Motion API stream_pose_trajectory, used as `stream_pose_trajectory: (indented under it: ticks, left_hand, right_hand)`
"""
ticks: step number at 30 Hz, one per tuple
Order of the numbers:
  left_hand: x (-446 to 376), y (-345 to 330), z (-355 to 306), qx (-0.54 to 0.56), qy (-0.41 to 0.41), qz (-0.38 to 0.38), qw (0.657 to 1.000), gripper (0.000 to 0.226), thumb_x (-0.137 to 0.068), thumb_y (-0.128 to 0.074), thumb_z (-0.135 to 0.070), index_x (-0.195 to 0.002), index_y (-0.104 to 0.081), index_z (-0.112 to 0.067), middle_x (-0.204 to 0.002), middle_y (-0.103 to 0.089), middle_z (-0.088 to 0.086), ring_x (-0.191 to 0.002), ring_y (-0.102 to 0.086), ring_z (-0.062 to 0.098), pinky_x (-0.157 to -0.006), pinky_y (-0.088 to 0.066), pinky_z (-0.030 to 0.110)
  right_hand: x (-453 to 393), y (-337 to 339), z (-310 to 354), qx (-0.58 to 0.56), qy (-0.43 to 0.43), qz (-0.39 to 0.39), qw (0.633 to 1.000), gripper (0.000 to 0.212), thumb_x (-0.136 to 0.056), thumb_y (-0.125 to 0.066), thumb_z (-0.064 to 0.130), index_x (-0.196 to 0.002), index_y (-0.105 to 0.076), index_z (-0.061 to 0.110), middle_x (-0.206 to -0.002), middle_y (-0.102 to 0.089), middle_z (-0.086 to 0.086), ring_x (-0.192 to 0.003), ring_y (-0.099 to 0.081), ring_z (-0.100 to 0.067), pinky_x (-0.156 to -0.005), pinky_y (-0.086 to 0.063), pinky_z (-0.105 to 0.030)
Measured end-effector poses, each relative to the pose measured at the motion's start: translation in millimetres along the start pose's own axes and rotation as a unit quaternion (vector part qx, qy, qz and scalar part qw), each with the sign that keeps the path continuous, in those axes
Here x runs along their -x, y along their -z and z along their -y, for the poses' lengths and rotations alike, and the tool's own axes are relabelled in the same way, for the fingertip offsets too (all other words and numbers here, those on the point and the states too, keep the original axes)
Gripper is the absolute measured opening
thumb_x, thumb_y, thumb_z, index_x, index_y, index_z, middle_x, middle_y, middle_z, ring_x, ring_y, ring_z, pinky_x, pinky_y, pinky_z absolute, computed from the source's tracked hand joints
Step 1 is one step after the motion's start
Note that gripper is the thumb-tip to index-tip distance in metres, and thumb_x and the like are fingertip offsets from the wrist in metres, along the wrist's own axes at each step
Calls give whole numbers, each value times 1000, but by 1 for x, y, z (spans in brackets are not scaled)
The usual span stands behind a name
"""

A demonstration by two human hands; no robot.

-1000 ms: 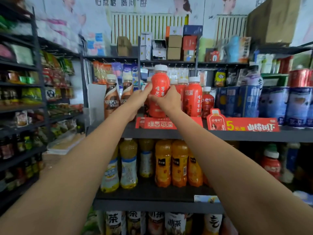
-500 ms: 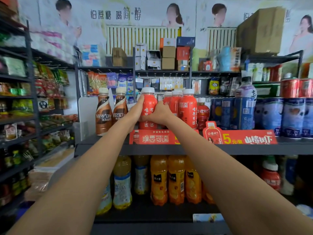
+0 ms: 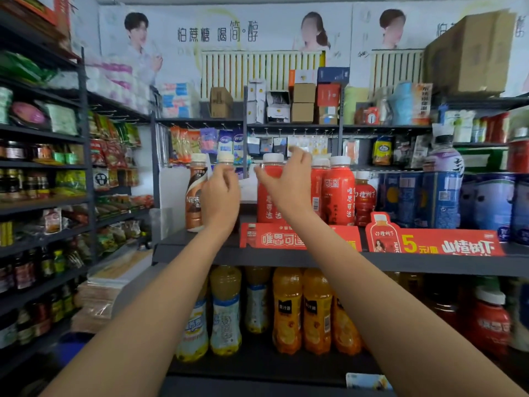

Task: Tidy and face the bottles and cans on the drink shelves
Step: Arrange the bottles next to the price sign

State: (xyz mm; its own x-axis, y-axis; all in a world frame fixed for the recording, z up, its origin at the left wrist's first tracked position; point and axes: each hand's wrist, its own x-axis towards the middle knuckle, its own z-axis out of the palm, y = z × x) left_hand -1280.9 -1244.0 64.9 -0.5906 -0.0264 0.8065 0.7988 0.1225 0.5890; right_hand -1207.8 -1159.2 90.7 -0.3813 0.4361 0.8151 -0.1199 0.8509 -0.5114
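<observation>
On the dark metal upper shelf (image 3: 200,249), a row of red plastic juice bottles with white caps (image 3: 337,193) stands behind a red paper price strip (image 3: 286,239), and the leftmost red bottle (image 3: 267,196) sits upright at the front edge, its label facing outward. Both hands hover in front of the row and grip nothing: the right hand (image 3: 289,187) is just in front of that leftmost bottle with its fingers (image 3: 299,156) loosely spread and lifted, and I cannot tell whether the palm touches it; the left hand (image 3: 221,193) hangs in front of two brown coffee bottles with pale caps (image 3: 196,193), its fingers loosely curled on air. Full bottles like these are probably moderately heavy, stiff-walled and smooth under the shrink label, so a wrap around the mid-body or a hold at the narrower shoulder would turn them most surely; the cap alone gives poor leverage. Blue tins (image 3: 423,199) stand further right.
</observation>
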Motion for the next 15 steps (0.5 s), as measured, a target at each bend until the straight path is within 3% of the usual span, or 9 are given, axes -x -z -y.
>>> stream_pose_trajectory:
  ticks: [2, 4, 7, 10, 12, 15]
  left_hand:
    - [-9, 11, 13, -5, 16, -86, 996, 21, -93, -45, -13, -111, -53, -8, -108, -57, 6, -100, -54, 20, -82, -43, 29]
    - [-19, 21, 28, -31, 62, -95, 993, 33, -90, -54, -16, -121, -46, -6, -122, -48, 11, -115, -47, 25, -97, -41, 37]
    - [-31, 34, 48, -94, 160, -12, 982, 66, -89, -60, -26, -141, -26, -3, -142, -33, 18, -133, -30, 33, -111, -27, 41]
    - [-37, 35, 62, -55, 239, 105, 964, 85, -87, -63, -25, -147, -7, -4, -148, -29, 20, -135, -31, 34, -109, -29, 40]
    - [-37, 30, 67, -30, 248, 145, 957, 86, -85, -65, -22, -147, -8, -5, -143, -38, 21, -128, -40, 36, -106, -35, 43]
    - [-37, 25, 68, -72, 220, 160, 959, 79, -85, -65, -20, -146, -16, -9, -136, -45, 18, -122, -46, 36, -102, -39, 43]
  right_hand:
    - [-1, -6, 22, -33, 94, -24, 995, 48, -87, -64, 20, -124, -43, 0, -123, -47, -14, -113, -46, -23, -87, -31, -15]
    - [-5, -26, 37, -26, 105, 62, 992, 42, -89, -59, 12, -124, -42, -2, -122, -50, -16, -112, -49, -26, -89, -36, -22]
    - [-10, -66, 37, -18, 12, 160, 987, 53, -87, -53, 3, -134, -29, -8, -131, -42, -24, -120, -44, -36, -97, -39, -39]
    - [-13, -93, 24, 3, -56, 209, 976, 79, -86, -58, 4, -145, -5, 1, -140, -31, -26, -126, -39, -40, -103, -37, -45]
    - [-14, -102, 19, -5, -76, 222, 972, 93, -84, -61, 4, -148, 6, 10, -144, -28, -26, -126, -39, -40, -103, -37, -48]
    - [-13, -103, 19, 0, -80, 204, 976, 99, -82, -64, 5, -148, 9, 14, -142, -32, -26, -124, -42, -42, -101, -40, -50]
